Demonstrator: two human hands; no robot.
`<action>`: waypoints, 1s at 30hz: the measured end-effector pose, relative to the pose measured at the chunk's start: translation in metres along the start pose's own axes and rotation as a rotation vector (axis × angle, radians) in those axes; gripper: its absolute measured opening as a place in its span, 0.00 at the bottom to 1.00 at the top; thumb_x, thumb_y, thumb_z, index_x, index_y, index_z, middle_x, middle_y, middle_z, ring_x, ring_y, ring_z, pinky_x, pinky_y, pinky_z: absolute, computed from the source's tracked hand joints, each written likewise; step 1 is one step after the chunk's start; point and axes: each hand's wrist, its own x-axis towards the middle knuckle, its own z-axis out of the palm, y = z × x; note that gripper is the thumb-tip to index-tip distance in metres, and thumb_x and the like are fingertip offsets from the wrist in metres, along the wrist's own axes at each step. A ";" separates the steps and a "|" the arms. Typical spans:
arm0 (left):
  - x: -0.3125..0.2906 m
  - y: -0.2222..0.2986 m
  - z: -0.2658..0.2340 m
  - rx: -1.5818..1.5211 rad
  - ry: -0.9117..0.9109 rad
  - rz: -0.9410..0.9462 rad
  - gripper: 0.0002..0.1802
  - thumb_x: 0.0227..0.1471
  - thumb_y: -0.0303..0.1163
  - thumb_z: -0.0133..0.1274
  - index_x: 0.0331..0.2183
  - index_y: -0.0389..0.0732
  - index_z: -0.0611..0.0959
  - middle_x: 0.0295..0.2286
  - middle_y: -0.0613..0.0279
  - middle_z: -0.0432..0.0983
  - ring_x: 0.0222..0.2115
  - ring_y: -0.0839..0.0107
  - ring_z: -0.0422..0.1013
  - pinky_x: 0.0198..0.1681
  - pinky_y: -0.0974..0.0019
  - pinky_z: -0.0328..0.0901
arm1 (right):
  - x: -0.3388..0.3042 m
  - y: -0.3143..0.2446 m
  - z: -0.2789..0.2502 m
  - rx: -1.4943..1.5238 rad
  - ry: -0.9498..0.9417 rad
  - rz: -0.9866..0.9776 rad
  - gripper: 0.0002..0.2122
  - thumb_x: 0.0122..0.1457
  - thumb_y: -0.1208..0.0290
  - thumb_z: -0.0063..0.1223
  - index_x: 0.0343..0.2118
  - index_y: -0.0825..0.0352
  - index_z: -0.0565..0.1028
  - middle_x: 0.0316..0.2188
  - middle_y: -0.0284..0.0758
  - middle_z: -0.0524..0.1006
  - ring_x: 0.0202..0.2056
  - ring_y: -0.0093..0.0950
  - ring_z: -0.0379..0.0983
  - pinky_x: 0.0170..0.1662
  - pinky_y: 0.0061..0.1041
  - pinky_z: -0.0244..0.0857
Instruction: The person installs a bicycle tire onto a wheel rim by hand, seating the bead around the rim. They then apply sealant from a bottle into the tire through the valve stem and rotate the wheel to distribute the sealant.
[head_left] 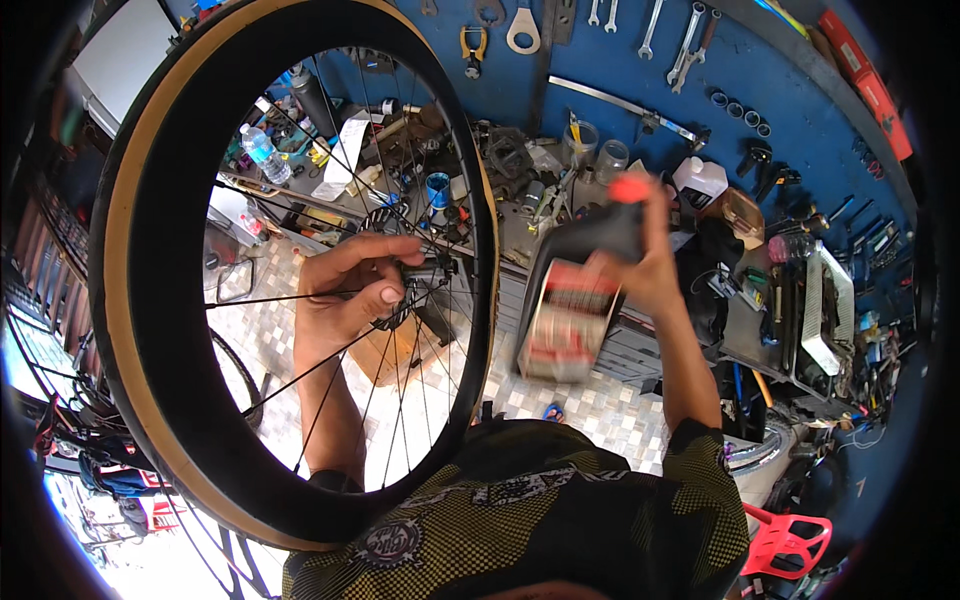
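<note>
Blue wall (pixel 590 60) behind; right hand (pixel 648 268) grips tilted bottle (pixel 570 315), right of wheel (pixel 150 280); left hand (pixel 348 288) holds its hub (pixel 400 309).

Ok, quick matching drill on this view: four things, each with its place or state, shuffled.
1. Bicycle wheel
2. Black bottle
3. Wrenches
4. Plastic chair

A. Hanging on the blue wall
B. In the grip of the right hand, blurred
C. Red, at the picture's lower right
D. Has the left hand at its hub

Pairs: 1-D, 2-B, 3-A, 4-C
</note>
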 end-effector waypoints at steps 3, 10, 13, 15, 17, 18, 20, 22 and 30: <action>-0.003 -0.003 -0.001 -0.079 0.009 -0.049 0.44 0.42 0.43 0.76 0.57 0.29 0.79 0.48 0.50 0.80 0.39 0.73 0.74 0.39 0.73 0.72 | 0.014 -0.029 0.014 0.300 -0.184 -0.004 0.50 0.45 0.76 0.79 0.69 0.58 0.55 0.58 0.41 0.69 0.55 0.31 0.73 0.57 0.35 0.71; 0.003 -0.005 0.011 -0.187 0.001 -0.030 0.71 0.22 0.49 0.81 0.66 0.31 0.67 0.53 0.49 0.78 0.55 0.58 0.75 0.54 0.55 0.73 | 0.039 -0.069 0.083 0.264 -0.305 -0.262 0.52 0.45 0.67 0.82 0.69 0.57 0.53 0.53 0.41 0.74 0.50 0.31 0.77 0.52 0.35 0.74; 0.001 0.005 0.013 -0.183 -0.001 -0.065 0.69 0.24 0.46 0.82 0.66 0.31 0.67 0.54 0.49 0.77 0.54 0.57 0.76 0.56 0.55 0.72 | 0.045 -0.086 0.094 0.338 -0.370 -0.235 0.52 0.46 0.69 0.81 0.70 0.57 0.51 0.52 0.41 0.75 0.49 0.30 0.77 0.52 0.33 0.72; -0.001 0.003 0.009 -0.196 -0.028 -0.088 0.67 0.23 0.43 0.84 0.64 0.29 0.70 0.54 0.50 0.79 0.54 0.61 0.76 0.57 0.58 0.71 | 0.047 -0.096 0.098 0.407 -0.434 -0.232 0.54 0.46 0.72 0.80 0.71 0.57 0.48 0.49 0.40 0.77 0.48 0.30 0.78 0.52 0.32 0.72; -0.006 -0.009 -0.012 -0.177 -0.133 -0.060 0.67 0.22 0.42 0.84 0.63 0.28 0.71 0.53 0.51 0.79 0.54 0.63 0.76 0.57 0.60 0.70 | 0.051 -0.108 0.103 0.375 -0.484 -0.210 0.54 0.46 0.71 0.81 0.71 0.58 0.48 0.46 0.40 0.79 0.47 0.28 0.78 0.50 0.31 0.71; -0.009 -0.010 -0.010 -0.218 -0.109 -0.064 0.60 0.28 0.38 0.84 0.61 0.27 0.73 0.51 0.52 0.81 0.52 0.66 0.76 0.57 0.61 0.69 | 0.055 -0.113 0.103 0.309 -0.488 -0.215 0.55 0.46 0.71 0.81 0.71 0.57 0.48 0.45 0.40 0.79 0.46 0.27 0.78 0.50 0.30 0.71; -0.009 -0.008 -0.006 -0.190 -0.067 -0.098 0.53 0.34 0.36 0.81 0.60 0.28 0.74 0.50 0.52 0.81 0.51 0.66 0.76 0.58 0.60 0.68 | 0.063 -0.117 0.100 0.186 -0.488 -0.243 0.49 0.49 0.65 0.80 0.69 0.59 0.54 0.45 0.38 0.79 0.45 0.25 0.78 0.46 0.28 0.71; -0.009 -0.002 0.003 -0.155 -0.014 -0.077 0.44 0.42 0.32 0.74 0.59 0.28 0.75 0.48 0.53 0.82 0.49 0.67 0.77 0.58 0.62 0.67 | 0.077 -0.130 0.091 0.005 -0.522 -0.257 0.43 0.51 0.60 0.78 0.66 0.60 0.61 0.45 0.37 0.79 0.43 0.24 0.77 0.43 0.26 0.71; 0.000 0.010 0.020 -0.067 -0.077 -0.112 0.39 0.46 0.30 0.71 0.58 0.28 0.76 0.45 0.55 0.82 0.49 0.70 0.76 0.58 0.63 0.66 | 0.143 -0.184 0.083 -0.833 -0.578 -0.312 0.39 0.50 0.26 0.59 0.13 0.68 0.77 0.09 0.35 0.70 0.16 0.31 0.73 0.24 0.34 0.65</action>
